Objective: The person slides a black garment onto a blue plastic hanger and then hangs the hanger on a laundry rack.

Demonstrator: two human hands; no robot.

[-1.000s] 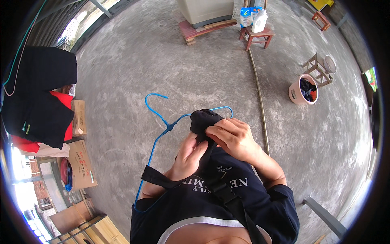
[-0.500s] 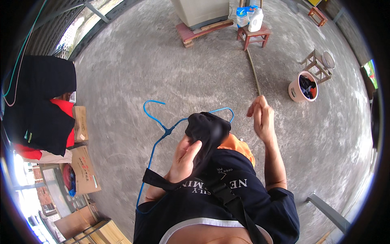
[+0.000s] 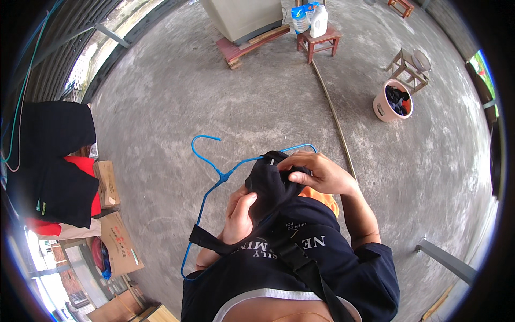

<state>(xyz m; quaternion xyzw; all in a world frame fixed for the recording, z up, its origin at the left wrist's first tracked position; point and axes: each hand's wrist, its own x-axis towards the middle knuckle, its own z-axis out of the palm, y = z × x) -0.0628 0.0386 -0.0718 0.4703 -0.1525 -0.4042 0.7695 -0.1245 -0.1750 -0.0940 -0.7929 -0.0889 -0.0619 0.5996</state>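
Observation:
A blue hanger (image 3: 224,176) lies in front of my body, its hook pointing up and left. A black garment (image 3: 268,185) is bunched by the hanger's right arm, and a black strap (image 3: 210,239) loops around its left arm. My left hand (image 3: 238,217) is closed on the garment's left side, thumb uppermost. My right hand (image 3: 319,173) grips the garment's upper right edge close to the hanger, its fingers bent over the cloth. A small white tag shows beside those fingertips. Folds hide much of the garment's shape.
A pink bucket (image 3: 380,104) of dark clothes stands at right by a wooden stool (image 3: 410,70). A red stool (image 3: 320,38) holds a white bottle (image 3: 319,21). A pole (image 3: 331,110) lies on the floor. Black clothes (image 3: 59,177) hang left, near cardboard boxes (image 3: 120,244).
My right hand has come in from the right, where it was away from the cloth, and now holds the black garment's upper edge. The left hand keeps its hold. The view has shifted slightly.

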